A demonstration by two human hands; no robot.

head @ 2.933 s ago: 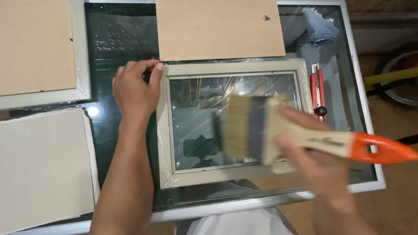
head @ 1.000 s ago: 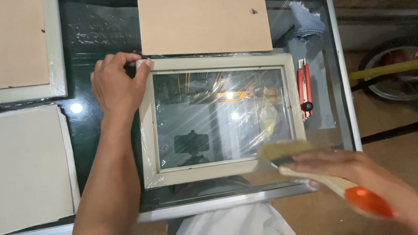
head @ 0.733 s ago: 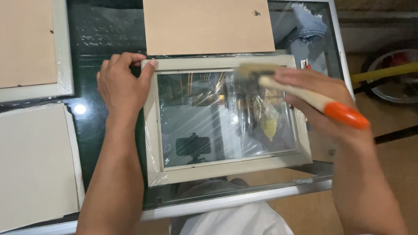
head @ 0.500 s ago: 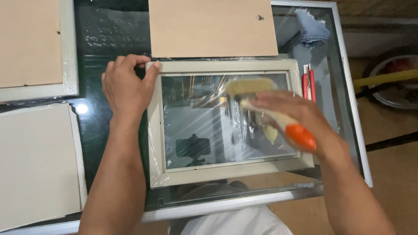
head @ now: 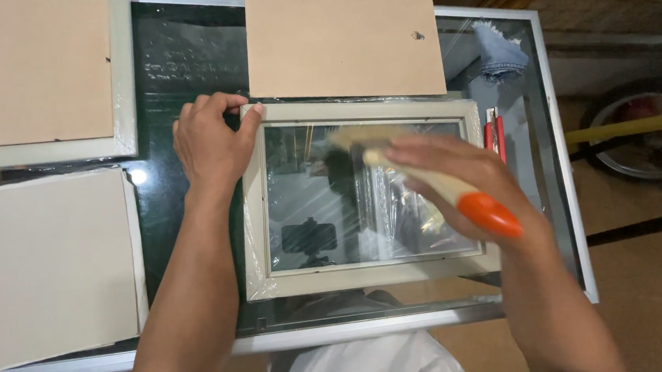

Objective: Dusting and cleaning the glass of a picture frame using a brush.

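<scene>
- Frame (head: 362,199) — cream-edged and glazed — is lain flat between both hands on the glass table (head: 554,195).
- Its upper left corner is clasped by the left hand (head: 210,143).
- Brush (head: 430,180), orange-handled, is gripped by the right hand (head: 453,175); its bristles are blurred over the glass.
- Beyond the right hand, a brown backing board (head: 341,36) is seen.

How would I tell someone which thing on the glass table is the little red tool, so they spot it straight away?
Start at the metal-edged glass table, then find the pale picture frame being brushed at its middle. Just off that frame's right edge lies the slim red hand tool, partly hidden behind the right hand. Unlike the orange-handled brush, it is narrow, red and untouched.
</scene>
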